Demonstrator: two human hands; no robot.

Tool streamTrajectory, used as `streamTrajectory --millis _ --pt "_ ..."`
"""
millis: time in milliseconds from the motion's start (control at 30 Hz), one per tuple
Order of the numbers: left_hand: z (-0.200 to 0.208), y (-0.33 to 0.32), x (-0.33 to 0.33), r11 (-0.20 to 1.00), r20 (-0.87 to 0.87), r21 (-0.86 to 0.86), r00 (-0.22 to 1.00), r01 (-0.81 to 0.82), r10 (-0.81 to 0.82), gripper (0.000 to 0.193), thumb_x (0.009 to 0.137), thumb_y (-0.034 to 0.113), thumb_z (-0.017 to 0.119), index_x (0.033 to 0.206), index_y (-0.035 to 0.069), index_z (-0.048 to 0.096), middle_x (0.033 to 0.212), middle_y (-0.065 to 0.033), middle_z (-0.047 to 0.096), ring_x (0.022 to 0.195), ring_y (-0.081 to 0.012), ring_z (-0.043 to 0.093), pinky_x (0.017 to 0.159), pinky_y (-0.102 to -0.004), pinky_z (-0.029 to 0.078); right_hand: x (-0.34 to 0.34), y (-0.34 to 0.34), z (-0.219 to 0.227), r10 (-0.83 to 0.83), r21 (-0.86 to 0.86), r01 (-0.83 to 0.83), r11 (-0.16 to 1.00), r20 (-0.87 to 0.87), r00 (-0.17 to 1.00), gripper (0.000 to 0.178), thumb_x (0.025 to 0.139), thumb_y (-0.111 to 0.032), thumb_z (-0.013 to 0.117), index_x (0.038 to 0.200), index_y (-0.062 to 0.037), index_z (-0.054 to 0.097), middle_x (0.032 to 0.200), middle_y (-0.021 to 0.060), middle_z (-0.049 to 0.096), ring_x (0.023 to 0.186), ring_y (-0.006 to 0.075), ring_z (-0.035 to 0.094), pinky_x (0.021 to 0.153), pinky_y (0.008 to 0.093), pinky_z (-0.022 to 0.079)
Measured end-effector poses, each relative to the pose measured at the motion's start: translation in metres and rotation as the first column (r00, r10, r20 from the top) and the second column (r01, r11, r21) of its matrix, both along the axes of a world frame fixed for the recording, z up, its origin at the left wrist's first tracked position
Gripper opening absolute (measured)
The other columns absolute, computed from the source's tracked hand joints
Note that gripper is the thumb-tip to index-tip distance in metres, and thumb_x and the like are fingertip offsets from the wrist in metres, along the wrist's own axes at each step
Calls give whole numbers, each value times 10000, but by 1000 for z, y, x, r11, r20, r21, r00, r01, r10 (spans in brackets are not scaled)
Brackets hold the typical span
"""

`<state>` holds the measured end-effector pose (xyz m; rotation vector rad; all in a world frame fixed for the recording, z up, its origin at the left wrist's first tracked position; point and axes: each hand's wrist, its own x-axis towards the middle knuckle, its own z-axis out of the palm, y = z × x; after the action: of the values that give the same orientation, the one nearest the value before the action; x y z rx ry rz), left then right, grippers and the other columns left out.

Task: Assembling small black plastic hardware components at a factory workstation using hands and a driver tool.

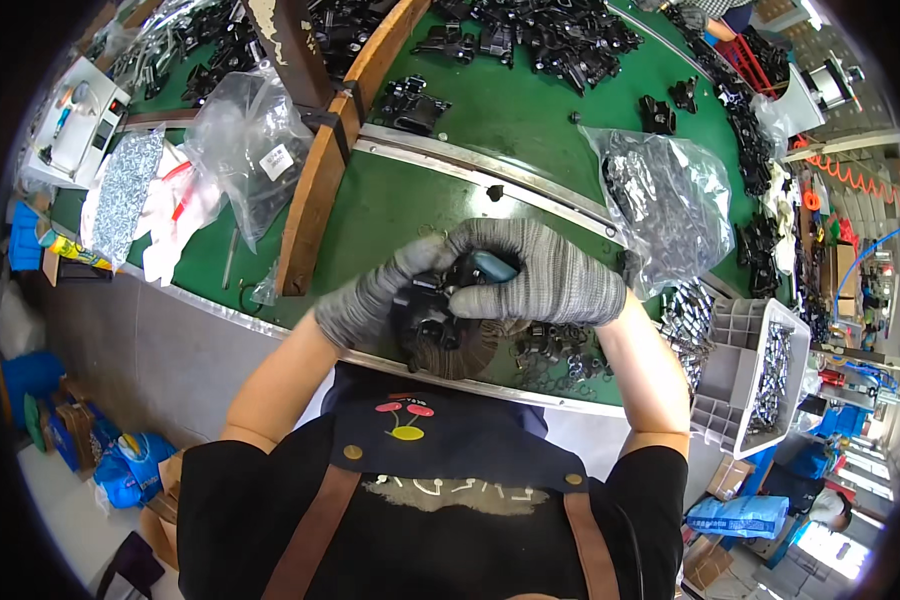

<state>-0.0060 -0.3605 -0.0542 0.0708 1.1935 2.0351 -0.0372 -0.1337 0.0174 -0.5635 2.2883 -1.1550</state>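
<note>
Both my hands wear grey striped knit gloves and meet over the near edge of the green workbench point(400, 205). My right hand point(545, 275) is curled around a tool with a rounded dark teal handle point(493, 266); its working end is hidden. Close against it, my left hand point(365, 300) has its fingers bent at a black molded part point(432, 325), which it appears to grip. The left fingertips are partly covered and slightly blurred. Under the black part sits a dark, round, ridged object point(460, 358). Small black parts and rings point(560, 355) lie right of it.
A clear bag of dark parts point(665, 205) lies beyond my right hand. A grey crate point(735, 365) holds small metal pieces at the right. To the left, a wooden divider point(315, 205) and metal post point(288, 50) rise. Black parts point(550, 40) pile up across the metal rail point(490, 178).
</note>
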Motion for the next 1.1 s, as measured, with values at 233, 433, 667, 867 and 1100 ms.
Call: streamTrajectory --millis 233,433,667,867,1100 --pt "-22 0 37 732 509 673 786 -107 -352 787 895 622 567 1326 -35 513 1142 -212 637 864 -346 673 857 -493 545 -136 63 -100 -269 402 667 628 -691 671 317 866 -238 663 1131 -65 676 911 187 714 823 327 687 780 414 557" --pt "-25 -14 52 758 613 547 786 -355 -75 778 906 623 544 1345 -18 495 1183 -231 613 782 -338 667 841 -506 544 -174 50 -122 -316 443 575 688 -531 787 364 808 -259 733 1108 -58 687 905 176 711 831 339 679 803 413 544" --pt "-48 -19 46 756 561 548 827 -358 -15 703 920 614 531 1281 11 525 1124 -203 617 728 -292 648 808 -482 538 -72 -10 -81 -127 197 334 922 -661 739 270 817 -224 752 1038 -76 705 917 158 692 868 324 657 799 397 531" --pt "-48 -8 41 816 480 500 877 -289 17 536 945 572 531 1060 50 572 995 -147 600 714 -263 637 777 -428 540 39 -3 -55 -264 203 373 905 -419 869 278 804 -204 767 1044 -77 702 1041 149 679 914 324 651 845 428 525" --pt "-41 34 47 927 219 347 973 -143 68 503 965 568 505 1017 73 577 974 -113 591 776 -203 598 789 -329 509 121 65 -57 -513 -13 707 707 -698 500 230 769 -110 740 995 -104 699 1011 154 612 955 329 641 833 434 532"
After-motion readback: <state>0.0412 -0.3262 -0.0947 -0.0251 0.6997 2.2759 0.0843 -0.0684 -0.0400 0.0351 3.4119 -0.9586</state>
